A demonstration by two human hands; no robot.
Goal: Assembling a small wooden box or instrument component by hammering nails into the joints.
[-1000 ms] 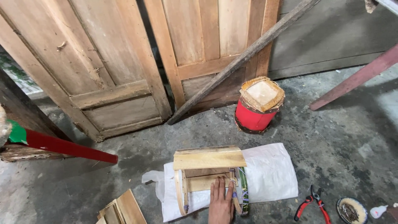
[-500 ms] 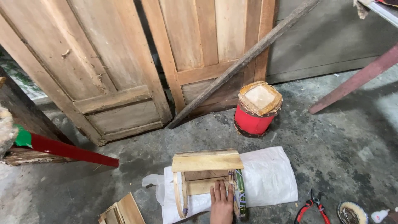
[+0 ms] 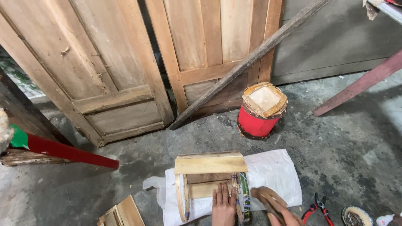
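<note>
A small wooden frame [image 3: 209, 165], with a pale plank across its top and a curved strip down each side, lies on a white sack [image 3: 272, 171] on the concrete floor. My left hand [image 3: 224, 206] rests flat on the frame's lower slats, fingers pointing away from me. At the bottom edge my right hand [image 3: 285, 217] is shut on a brown curved wooden piece [image 3: 268, 197], held just right of the frame over the sack. Most of that hand is cut off by the picture's edge.
A red drum-shaped stool with a woven top [image 3: 261, 111] stands behind the sack. Old wooden doors [image 3: 109, 71] and a slanting pole [image 3: 247, 62] lean on the wall. Red-handled pliers [image 3: 315, 207], a round tin [image 3: 356, 216], a red bar [image 3: 69, 151] and wood offcuts [image 3: 123, 213] lie about.
My right hand has come into view at the bottom right holding the brown wooden piece. The left hand stays on the frame. The view has shifted slightly.
</note>
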